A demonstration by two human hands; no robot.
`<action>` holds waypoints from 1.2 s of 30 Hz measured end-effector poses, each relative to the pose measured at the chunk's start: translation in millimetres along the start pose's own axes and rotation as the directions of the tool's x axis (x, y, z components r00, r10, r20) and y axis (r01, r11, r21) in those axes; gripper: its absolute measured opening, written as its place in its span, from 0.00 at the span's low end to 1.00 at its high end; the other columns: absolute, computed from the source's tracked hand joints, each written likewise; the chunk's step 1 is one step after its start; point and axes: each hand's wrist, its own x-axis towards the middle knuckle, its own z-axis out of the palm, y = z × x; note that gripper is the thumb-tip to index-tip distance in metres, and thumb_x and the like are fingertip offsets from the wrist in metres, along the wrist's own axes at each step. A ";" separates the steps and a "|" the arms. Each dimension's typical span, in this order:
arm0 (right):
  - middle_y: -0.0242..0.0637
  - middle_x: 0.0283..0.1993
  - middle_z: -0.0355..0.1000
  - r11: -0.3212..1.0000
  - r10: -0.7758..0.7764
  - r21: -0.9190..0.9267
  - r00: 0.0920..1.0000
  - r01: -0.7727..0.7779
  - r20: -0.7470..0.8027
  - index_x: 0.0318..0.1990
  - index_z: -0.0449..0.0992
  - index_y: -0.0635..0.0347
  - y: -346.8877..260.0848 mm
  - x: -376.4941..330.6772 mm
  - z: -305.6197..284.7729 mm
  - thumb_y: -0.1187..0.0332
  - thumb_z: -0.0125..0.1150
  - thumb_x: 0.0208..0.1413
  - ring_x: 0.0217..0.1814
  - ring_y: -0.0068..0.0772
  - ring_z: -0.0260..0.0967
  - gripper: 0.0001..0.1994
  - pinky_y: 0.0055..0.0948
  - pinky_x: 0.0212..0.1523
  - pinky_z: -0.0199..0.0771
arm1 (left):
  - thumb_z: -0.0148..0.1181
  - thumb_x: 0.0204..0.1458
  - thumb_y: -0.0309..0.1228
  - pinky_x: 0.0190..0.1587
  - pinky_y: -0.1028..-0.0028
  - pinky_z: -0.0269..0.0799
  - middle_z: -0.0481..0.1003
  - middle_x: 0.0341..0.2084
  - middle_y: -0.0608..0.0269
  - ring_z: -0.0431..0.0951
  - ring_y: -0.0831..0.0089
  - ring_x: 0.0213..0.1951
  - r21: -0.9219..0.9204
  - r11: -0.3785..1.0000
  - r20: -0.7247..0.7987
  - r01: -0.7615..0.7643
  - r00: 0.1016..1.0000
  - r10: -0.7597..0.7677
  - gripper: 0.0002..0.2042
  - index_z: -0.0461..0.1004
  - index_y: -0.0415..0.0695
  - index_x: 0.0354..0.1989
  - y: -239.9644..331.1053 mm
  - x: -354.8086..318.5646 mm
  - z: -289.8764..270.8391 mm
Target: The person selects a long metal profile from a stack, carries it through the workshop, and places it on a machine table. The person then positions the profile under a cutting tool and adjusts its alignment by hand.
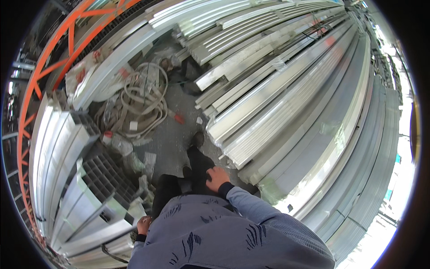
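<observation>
My right hand (pixel 218 178) hangs in front of my dark trouser leg, its fingers loosely bent and a little apart, with nothing seen in it. On my left side, my left hand (pixel 143 224) is low and close to my body, beside the stacked square metal tubes (pixel 106 177). Its fingers are mostly hidden, so I cannot make out whether they are closed. Long silvery metal profiles (pixel 277 130) lie in stacks to my right, their near ends close to my right hand but apart from it.
Ahead to the left, a tangled heap of pale straps (pixel 145 101) lies on the grey floor (pixel 172 132). An orange rack frame (pixel 33 89) curves along the left. More long metal profiles (pixel 45 148) stand by it. Scraps of clear plastic wrap (pixel 134 161) lie beside the tube ends.
</observation>
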 end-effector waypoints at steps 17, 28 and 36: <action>0.55 0.69 0.63 0.639 0.661 0.177 0.652 -0.748 0.371 0.70 0.67 0.45 -56.0 20.3 66.3 0.39 0.65 0.46 0.71 0.66 0.60 0.42 0.56 0.68 0.66 | 0.63 0.58 0.40 0.42 0.55 0.78 0.82 0.32 0.53 0.81 0.51 0.34 0.633 0.585 0.453 -0.507 0.855 0.251 0.13 0.82 0.42 0.40 339.6 349.9 47.7; 0.60 0.73 0.53 0.301 0.815 0.332 0.422 -0.894 0.397 0.78 0.46 0.35 -106.8 76.6 130.2 0.38 0.73 0.38 0.72 0.70 0.55 0.58 0.63 0.69 0.57 | 0.62 0.57 0.38 0.45 0.54 0.78 0.83 0.35 0.52 0.82 0.51 0.41 0.498 0.228 0.798 -0.837 0.545 0.255 0.09 0.82 0.47 0.36 422.0 395.9 179.2; 0.64 0.69 0.56 0.319 0.866 0.259 0.392 -0.912 0.312 0.76 0.51 0.41 -78.1 123.3 124.6 0.43 0.73 0.40 0.69 0.68 0.58 0.54 0.61 0.67 0.60 | 0.61 0.54 0.35 0.42 0.54 0.77 0.82 0.32 0.53 0.82 0.51 0.39 0.597 0.188 0.757 -0.780 0.625 0.190 0.06 0.82 0.49 0.32 403.7 449.8 222.3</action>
